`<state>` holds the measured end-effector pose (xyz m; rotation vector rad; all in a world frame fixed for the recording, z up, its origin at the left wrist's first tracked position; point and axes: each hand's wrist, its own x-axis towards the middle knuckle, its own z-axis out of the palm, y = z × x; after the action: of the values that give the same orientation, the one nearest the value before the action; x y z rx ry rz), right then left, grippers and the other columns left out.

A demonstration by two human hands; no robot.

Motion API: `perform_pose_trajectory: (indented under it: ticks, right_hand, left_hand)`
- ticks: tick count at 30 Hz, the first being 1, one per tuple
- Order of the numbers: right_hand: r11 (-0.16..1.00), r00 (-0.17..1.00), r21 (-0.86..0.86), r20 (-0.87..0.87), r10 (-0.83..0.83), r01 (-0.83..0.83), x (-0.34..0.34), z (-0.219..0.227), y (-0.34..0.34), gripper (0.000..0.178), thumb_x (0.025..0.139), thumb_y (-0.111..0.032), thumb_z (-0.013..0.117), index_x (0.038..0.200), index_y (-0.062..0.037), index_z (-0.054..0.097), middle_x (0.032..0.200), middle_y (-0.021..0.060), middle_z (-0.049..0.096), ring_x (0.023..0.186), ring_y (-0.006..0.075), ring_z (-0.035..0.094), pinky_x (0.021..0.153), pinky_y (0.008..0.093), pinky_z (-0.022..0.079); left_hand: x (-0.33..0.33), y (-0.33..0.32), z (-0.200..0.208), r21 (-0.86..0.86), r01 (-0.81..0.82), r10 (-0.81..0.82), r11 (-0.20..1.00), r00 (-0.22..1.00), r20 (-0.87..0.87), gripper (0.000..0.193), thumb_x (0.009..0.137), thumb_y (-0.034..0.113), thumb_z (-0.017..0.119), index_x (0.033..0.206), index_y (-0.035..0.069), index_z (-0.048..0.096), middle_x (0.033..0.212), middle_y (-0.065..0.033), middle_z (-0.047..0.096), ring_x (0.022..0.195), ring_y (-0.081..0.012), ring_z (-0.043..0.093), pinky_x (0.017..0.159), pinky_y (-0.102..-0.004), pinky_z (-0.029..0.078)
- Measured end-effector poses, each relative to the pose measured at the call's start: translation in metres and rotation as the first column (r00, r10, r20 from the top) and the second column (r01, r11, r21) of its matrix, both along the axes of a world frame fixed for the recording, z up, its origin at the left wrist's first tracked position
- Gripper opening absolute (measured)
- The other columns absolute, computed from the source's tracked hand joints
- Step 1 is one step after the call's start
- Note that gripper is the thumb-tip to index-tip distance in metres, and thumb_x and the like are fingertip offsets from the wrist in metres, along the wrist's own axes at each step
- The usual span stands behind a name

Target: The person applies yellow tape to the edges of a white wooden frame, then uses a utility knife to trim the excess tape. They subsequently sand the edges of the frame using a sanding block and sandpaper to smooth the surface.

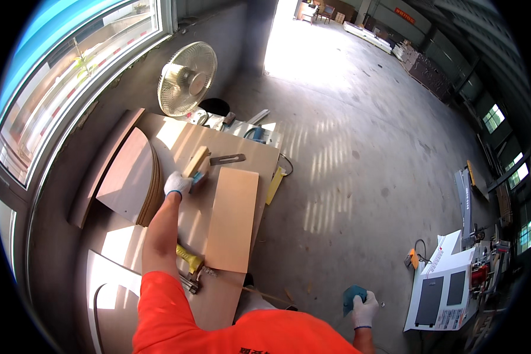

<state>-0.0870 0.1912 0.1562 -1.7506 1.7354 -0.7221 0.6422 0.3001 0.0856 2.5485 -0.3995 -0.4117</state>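
My left hand, in a white glove, is closed at the near end of a tan wooden block over the workbench. A small blue piece shows beside its fingers; its kind is unclear. Just past the block lies a dark slotted metal bar. To the right of the hand is a flat rectangular wooden board. Out to the right, away from the bench, my right hand, also gloved, grips a flat teal piece with angled edges, its thumb across it.
Curved wooden panels are stacked at the bench's left. A yellow-handled tool lies by my left arm. A fan stands at the far end, near tools and a yellow piece. A white machine stands on the floor at right.
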Motion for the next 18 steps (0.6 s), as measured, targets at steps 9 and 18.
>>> perform_pose_trajectory:
  ticks: [9, 18]
  right_hand:
    - [0.952, 0.955, -0.121, -0.131, 0.266, -0.282, 0.124, 0.060, -0.043, 0.022, 0.089, -0.021, 0.071, 0.102, -0.0038, 0.074, 0.090, 0.0188, 0.074, 0.086, 0.0360, 0.073, 0.078, 0.0455, 0.057]
    - [0.627, 0.339, 0.124, 0.911, 0.236, -0.769, 0.181, 0.088, 0.034, 0.022, 0.101, -0.004, 0.063, 0.121, 0.0039, 0.068, 0.105, 0.0070, 0.073, 0.096, 0.0131, 0.069, 0.083, 0.0294, 0.059]
  left_hand:
    - [-0.183, 0.027, 0.158, -0.795, -0.067, -0.137, 0.603, 0.973, -0.186, 0.031, 0.094, 0.024, 0.072, 0.105, -0.003, 0.059, 0.081, -0.0076, 0.066, 0.069, -0.0132, 0.063, 0.061, -0.0291, 0.053]
    - [-0.528, 0.084, 0.141, -0.772, -0.091, -0.205, 0.629, 0.938, -0.278, 0.050, 0.090, 0.031, 0.077, 0.124, -0.001, 0.062, 0.099, -0.0188, 0.071, 0.088, -0.0238, 0.072, 0.080, -0.0358, 0.057]
